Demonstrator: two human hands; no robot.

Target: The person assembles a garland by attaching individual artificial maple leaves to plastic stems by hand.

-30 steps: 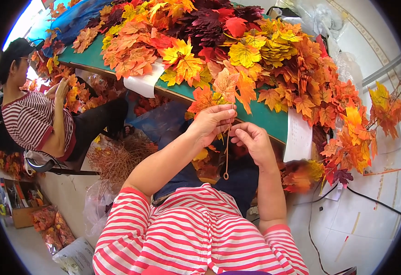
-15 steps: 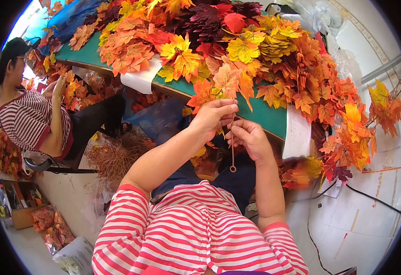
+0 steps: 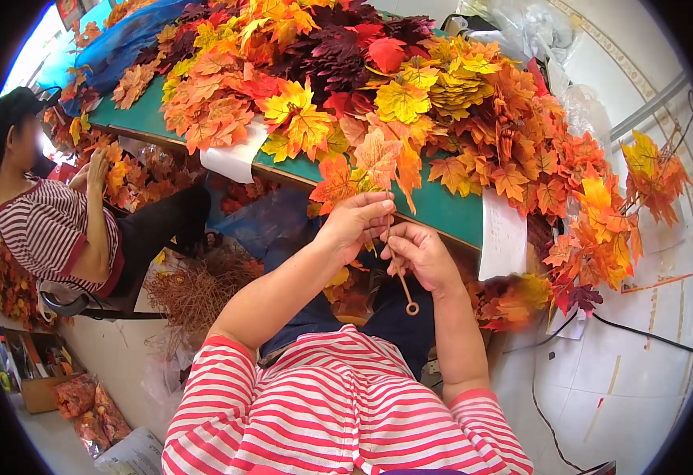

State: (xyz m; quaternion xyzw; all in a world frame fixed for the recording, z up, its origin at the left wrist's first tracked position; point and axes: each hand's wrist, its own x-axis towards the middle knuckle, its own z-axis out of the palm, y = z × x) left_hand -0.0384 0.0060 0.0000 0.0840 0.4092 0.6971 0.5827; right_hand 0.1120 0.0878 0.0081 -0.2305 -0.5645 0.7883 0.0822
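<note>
An artificial maple leaf spray hangs in front of me, with pale orange and orange leaves (image 3: 379,158) at its top and a thin brown stem (image 3: 401,279) that ends in a small ring. My left hand (image 3: 354,226) is closed in a pinch around the stem just under the leaves. Slightly lower and to the right, my right hand (image 3: 423,256) pinches the same stem between thumb and fingers. Below that grip the stem slants down to the right, its ring free over my lap. Some fingers of both hands are curled out of sight.
A green table (image 3: 461,207) carries heaped maple leaves in orange, yellow, red and dark purple. White paper sheets (image 3: 503,236) hang over its edge. Brown stems (image 3: 196,289) lie bundled at left, near a seated co-worker (image 3: 57,218). A black cable (image 3: 647,336) crosses the floor at right.
Both hands and the leaf spray have come slightly down and left. The stem's lower end, upright before, now tilts to the right. Both hands keep their pinch.
</note>
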